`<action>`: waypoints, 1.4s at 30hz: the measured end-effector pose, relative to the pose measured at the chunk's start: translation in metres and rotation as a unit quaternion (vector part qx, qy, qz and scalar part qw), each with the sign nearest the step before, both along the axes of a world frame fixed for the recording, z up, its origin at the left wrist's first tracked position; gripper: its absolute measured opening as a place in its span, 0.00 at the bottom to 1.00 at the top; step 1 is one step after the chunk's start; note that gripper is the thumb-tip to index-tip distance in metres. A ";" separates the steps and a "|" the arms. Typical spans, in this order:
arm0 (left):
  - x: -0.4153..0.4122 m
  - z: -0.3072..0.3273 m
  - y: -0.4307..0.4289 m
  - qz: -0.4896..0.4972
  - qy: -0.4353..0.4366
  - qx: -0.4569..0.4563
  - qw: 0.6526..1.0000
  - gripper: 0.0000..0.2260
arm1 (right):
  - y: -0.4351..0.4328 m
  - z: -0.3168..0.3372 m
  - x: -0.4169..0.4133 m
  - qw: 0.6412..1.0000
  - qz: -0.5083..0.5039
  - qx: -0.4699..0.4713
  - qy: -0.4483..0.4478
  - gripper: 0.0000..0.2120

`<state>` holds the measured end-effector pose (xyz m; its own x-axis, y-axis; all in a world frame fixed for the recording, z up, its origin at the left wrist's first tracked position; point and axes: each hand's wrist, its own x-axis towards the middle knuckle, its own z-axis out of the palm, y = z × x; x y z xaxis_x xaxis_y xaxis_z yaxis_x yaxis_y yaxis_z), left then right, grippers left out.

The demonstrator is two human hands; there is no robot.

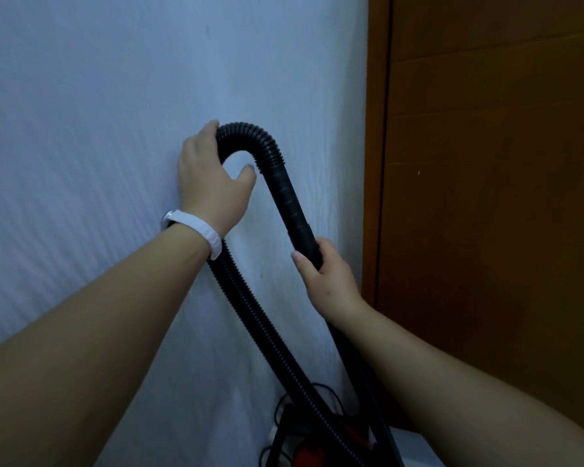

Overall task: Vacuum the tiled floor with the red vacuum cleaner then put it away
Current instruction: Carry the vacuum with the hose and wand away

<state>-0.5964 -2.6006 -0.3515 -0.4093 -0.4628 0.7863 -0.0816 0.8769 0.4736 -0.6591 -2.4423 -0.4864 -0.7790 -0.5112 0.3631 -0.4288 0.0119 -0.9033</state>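
Fingers (213, 129) of the left hand (206, 183) curl over the bend of the black hose (250, 129), held against the white wall (81, 129) beside a brown door (486, 197). Right hand (327, 281) is closed around the hose's rigid tube (294, 210). Low by the wall sits the red vacuum (307, 451), mostly hidden.

the white wall (98, 129) lies open left of the looped hose (250, 136), while the wooden door (486, 197) blocks the right.

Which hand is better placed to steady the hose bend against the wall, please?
The left hand. It already wraps the top of the black ribbed hose right at the white wall, whereas the right hand grips the rigid tube lower down.
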 end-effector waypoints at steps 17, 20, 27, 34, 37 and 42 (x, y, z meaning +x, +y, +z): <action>0.014 -0.079 0.002 -0.015 -0.154 -0.037 0.987 0.31 | 0.021 -0.030 -0.033 0.989 -0.025 0.138 -0.041 0.13; 0.016 -0.084 0.006 -0.004 -0.155 -0.036 0.987 0.31 | 0.029 -0.033 -0.030 0.985 -0.014 0.174 -0.012 0.15; 0.025 -0.079 0.007 0.014 -0.140 -0.078 0.987 0.25 | 0.042 -0.023 -0.032 0.978 0.018 0.188 0.091 0.32; 0.046 -0.069 0.021 0.006 -0.146 -0.019 0.989 0.21 | 0.056 0.003 -0.017 0.962 0.061 0.235 0.127 0.34; 0.064 -0.053 0.029 -0.006 -0.197 0.040 0.980 0.21 | 0.061 0.036 -0.006 0.944 0.091 0.300 0.101 0.34; 0.094 -0.010 0.037 -0.050 -0.335 0.085 0.937 0.23 | 0.079 0.112 0.013 0.900 0.146 0.399 0.092 0.32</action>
<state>-0.5025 -2.5632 -0.3616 -0.8326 -0.4910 0.2564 -0.3316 0.8126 0.4793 -0.6460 -2.3634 -0.3744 -0.5323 -0.8404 -0.1016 -0.6612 0.4877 -0.5700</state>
